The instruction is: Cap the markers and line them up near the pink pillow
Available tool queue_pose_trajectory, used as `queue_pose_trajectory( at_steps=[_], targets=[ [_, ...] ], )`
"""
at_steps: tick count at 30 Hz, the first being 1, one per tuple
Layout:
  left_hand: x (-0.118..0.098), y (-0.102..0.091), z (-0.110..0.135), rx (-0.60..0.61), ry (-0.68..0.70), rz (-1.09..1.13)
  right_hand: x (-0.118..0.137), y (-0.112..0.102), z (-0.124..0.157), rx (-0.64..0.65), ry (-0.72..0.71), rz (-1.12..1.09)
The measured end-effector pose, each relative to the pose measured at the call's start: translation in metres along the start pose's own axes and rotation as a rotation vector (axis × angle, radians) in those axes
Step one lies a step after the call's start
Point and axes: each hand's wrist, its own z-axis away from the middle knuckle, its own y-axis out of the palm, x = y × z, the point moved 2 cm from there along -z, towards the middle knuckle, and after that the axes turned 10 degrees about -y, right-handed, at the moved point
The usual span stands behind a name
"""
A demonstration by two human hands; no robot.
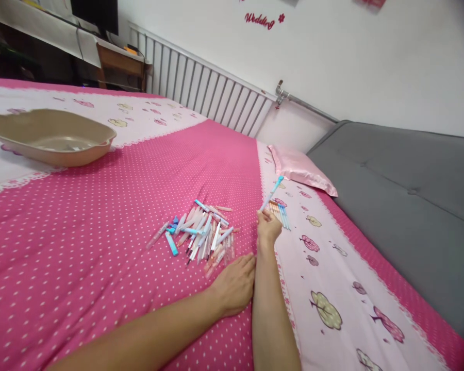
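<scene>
My right hand [269, 226] is closed on the lower end of a light blue pen [272, 192], which tilts up and to the right. Just beyond that hand, a row of pens [284, 215], some blue and some orange-brown, lies side by side on the pale strip of the bedspread. My left hand [236, 283] rests flat on the pink dotted cloth, its fingers stretched out close to my right forearm. Left of my hands is a loose pile of pens [204, 232] in white, pink and blue, lying across one another.
A beige plastic basin [54, 139] stands on the bed at the left, with a few small pieces inside. A pink pillow [301, 169] lies near the grey padded headboard [402, 206]. White railings [201, 80] run along the far side, beside a wooden desk [119, 62].
</scene>
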Motion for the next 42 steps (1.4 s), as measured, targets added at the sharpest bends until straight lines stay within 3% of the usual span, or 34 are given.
queue_pose_trajectory(
  at_steps=[8,18,22,29,42],
  targets=[
    [0.011,0.013,0.007,0.059,-0.073,0.091,-0.017,-0.005,0.009,-0.117,0.052,0.15],
    [0.013,0.014,0.007,0.158,-0.107,0.108,-0.079,-0.08,-0.034,-0.181,0.165,0.331],
    [0.012,0.01,0.006,0.168,-0.112,0.126,-0.106,-0.1,-0.046,-0.213,0.235,0.406],
    [0.009,-0.001,0.005,0.23,-0.135,0.132,-0.128,-0.095,-0.064,-0.207,0.301,0.507],
    [0.008,-0.004,0.003,0.284,-0.161,0.14,-0.125,-0.087,-0.069,-0.1,0.222,0.521]
  ],
)
